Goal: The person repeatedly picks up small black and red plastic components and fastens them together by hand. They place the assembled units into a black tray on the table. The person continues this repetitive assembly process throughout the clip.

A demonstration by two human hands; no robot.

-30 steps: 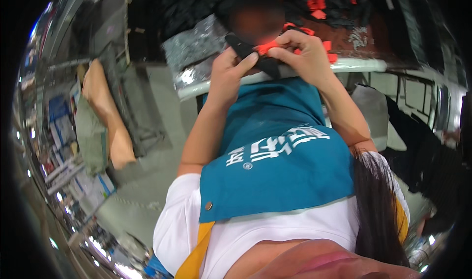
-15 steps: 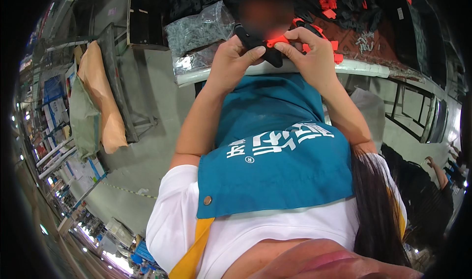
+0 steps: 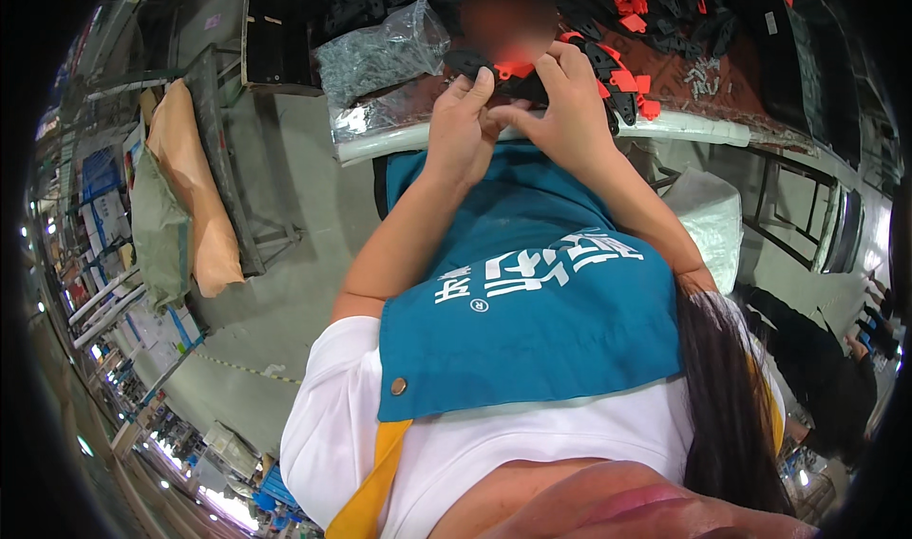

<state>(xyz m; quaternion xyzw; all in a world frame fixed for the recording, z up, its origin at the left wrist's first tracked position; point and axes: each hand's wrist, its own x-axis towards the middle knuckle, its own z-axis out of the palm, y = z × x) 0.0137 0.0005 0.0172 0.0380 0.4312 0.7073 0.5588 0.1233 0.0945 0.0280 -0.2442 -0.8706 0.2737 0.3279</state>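
My left hand (image 3: pixel 463 126) and my right hand (image 3: pixel 567 102) meet at the table's near edge (image 3: pixel 684 129), both gripping a black plastic part with a red clip on it (image 3: pixel 503 68). My left fingers pinch its left end. My right fingers curl over its right end and hide most of it. Loose black parts (image 3: pixel 622 102) and red clips (image 3: pixel 629 80) lie on the brown tabletop just right of my right hand. A blurred patch hides the area just above the held part.
A clear bag of small metal pieces (image 3: pixel 380 53) lies on the table left of my hands. Tan and green sacks (image 3: pixel 185 188) lean on a metal frame (image 3: pixel 228 169) at left. A white bag (image 3: pixel 708 216) sits under the table at right. Grey floor (image 3: pixel 285 283) lies below.
The view has shifted, and both hands with the black and red part have moved slightly up and to the right. The grip looks the same.
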